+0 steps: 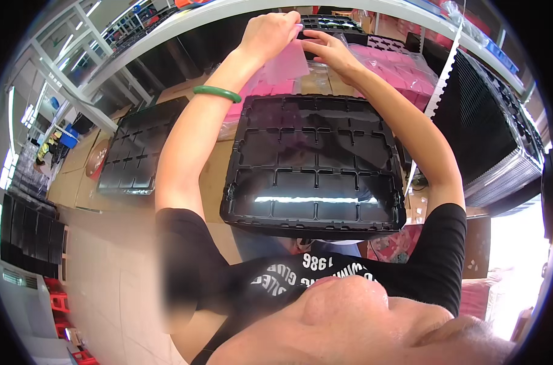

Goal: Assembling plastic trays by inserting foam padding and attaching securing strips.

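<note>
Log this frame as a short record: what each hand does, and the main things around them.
Left hand: pinches pink sheet
Right hand: open, by the sheet's right side; contact unclear
Worn on left: green bangle
Centre: black tray
Left: another tray
Beyond, right: pink stack

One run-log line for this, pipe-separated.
left hand: holds pink sheet | right hand: beside sheet, contact unclear | black tray: between forearms

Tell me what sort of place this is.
Most likely a factory packing or assembly workshop: a divided black plastic tray sits before the person, a tall stack of black trays stands at the right, and pink bundles in clear plastic lie beyond.
</note>
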{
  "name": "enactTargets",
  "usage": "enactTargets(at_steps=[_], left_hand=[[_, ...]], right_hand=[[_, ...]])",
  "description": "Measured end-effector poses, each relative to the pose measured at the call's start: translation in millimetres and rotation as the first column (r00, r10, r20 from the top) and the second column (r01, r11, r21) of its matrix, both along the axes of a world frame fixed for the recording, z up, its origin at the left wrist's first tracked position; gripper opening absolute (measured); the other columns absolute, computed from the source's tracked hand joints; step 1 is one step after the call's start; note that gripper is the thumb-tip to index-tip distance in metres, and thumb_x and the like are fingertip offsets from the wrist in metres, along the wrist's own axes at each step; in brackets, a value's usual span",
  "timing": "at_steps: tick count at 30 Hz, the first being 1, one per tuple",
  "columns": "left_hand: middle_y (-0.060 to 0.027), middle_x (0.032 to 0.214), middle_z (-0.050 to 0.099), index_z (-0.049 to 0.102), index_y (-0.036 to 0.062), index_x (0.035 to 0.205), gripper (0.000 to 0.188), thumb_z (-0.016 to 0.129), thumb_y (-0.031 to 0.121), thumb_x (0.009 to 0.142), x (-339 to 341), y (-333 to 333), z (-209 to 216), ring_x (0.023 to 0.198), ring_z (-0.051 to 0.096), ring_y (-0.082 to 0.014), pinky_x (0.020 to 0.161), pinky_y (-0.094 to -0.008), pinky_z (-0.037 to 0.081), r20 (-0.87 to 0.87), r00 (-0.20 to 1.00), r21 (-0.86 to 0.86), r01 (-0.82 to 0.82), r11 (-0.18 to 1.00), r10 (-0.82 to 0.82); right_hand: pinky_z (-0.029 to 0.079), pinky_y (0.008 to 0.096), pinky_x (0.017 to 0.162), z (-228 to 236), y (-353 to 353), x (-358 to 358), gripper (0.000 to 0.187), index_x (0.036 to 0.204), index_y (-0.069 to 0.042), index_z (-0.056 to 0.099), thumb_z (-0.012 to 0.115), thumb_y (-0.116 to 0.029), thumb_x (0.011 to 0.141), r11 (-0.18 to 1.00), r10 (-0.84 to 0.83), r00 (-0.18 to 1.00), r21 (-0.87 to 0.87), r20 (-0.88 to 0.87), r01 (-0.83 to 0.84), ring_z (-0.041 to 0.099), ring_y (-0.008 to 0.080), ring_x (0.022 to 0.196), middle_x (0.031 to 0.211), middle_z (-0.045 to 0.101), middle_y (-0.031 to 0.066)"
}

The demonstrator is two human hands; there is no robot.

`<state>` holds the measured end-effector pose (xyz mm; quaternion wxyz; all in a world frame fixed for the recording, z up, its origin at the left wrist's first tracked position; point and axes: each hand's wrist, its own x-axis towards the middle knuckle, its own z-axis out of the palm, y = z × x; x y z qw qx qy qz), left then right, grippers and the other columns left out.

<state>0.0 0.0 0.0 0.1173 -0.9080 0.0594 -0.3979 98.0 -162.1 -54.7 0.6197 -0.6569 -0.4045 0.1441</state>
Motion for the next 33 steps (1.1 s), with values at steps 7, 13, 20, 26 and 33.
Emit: enactTargets(at_steps=[7,13,20,26,33], left_hand=[[-0.0215,0.144,0.055,0.049,0.0139,0.148,0.058,0.067,0.035,0.097,-24,-26,25,0.133,0.055,-0.0270,0.111,-0.0288,0.042,-0.380,0.896,-0.643,-0.076,0.762,-0.231],[-0.0074,0.078,0.071,0.067,0.0139,0.116,0.029,0.064,0.030,0.092,-13,-39,-12,0.072,0.069,-0.0273,0.068,-0.0386,0.054,-0.041,0.942,-0.405,0.288,0.868,-0.332],[-0.0123,0.092,0.075,0.067,0.0099,0.118,0.038,0.067,0.035,0.090,8,-31,-21,0.088,0.073,-0.0277,0.079,-0.0375,0.058,0.066,0.934,-0.573,0.323,0.754,-0.350],[-0.0172,0.128,0.065,0.054,0.0082,0.138,0.080,0.078,0.049,0.073,-30,-67,-23,0.115,0.065,-0.0312,0.097,-0.0412,0.052,-0.091,0.983,-0.496,0.096,0.863,-0.162],[-0.0272,0.149,0.043,0.026,0.0044,0.155,0.114,0.078,0.062,0.072,-48,-51,-34,0.135,0.048,-0.0410,0.111,-0.0382,0.042,-0.265,0.959,-0.466,-0.035,0.884,-0.101]], right_hand=[[0.051,0.0299,0.088,-15,-4,11,0.066,0.135,-0.005,0.060,0.080,-0.036,0.081,1.000,0.001,0.987,0.021,0.164,-0.005,0.064,0.0159,0.105,0.121,0.069,0.0121],[0.052,0.0316,0.088,-15,3,6,0.055,0.129,-0.003,0.063,0.076,-0.034,0.086,0.999,0.011,0.978,-0.032,0.207,-0.004,0.066,0.0169,0.104,0.118,0.070,0.0118],[0.053,0.0381,0.090,-32,16,1,0.065,0.133,0.003,0.053,0.073,-0.036,0.085,0.971,-0.063,0.848,0.230,0.526,-0.070,0.068,0.0310,0.106,0.115,0.069,0.0182],[0.054,0.0411,0.085,-25,-4,12,0.047,0.115,-0.007,0.065,0.075,-0.037,0.079,0.954,-0.239,0.767,-0.003,0.595,0.299,0.070,0.0352,0.099,0.101,0.073,0.0167],[0.047,0.0410,0.086,-26,-34,22,0.017,0.103,-0.015,0.073,0.067,-0.020,0.087,0.870,-0.432,0.269,0.319,0.861,0.376,0.068,0.0260,0.092,0.093,0.073,0.0034]])
